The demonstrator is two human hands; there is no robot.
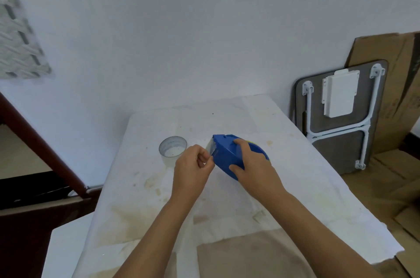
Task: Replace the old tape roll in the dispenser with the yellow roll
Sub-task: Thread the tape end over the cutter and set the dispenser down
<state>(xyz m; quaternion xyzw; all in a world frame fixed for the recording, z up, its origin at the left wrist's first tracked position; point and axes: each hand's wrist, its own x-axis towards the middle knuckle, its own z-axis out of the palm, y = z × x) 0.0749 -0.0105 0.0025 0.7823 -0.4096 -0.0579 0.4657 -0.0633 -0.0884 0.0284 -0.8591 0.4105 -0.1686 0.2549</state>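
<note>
A blue tape dispenser (225, 152) lies tilted above the white-covered table (295, 164). My right hand (252, 164) grips its body from above and behind. A sliver of yellow roll (252, 142) peeks out beside my right fingers. My left hand (194, 164) pinches the loose tape end (210, 148) at the dispenser's front mouth, fingers closed on it. A clear, nearly used-up tape roll (172, 149) stands on the table just left of my left hand, apart from both hands.
The table's cloth is stained, with a tan patch (250, 252) near the front edge. A folded table (338, 116) and cardboard sheets (391, 86) lean on the wall at right. A dark red wooden frame (38, 148) stands at left.
</note>
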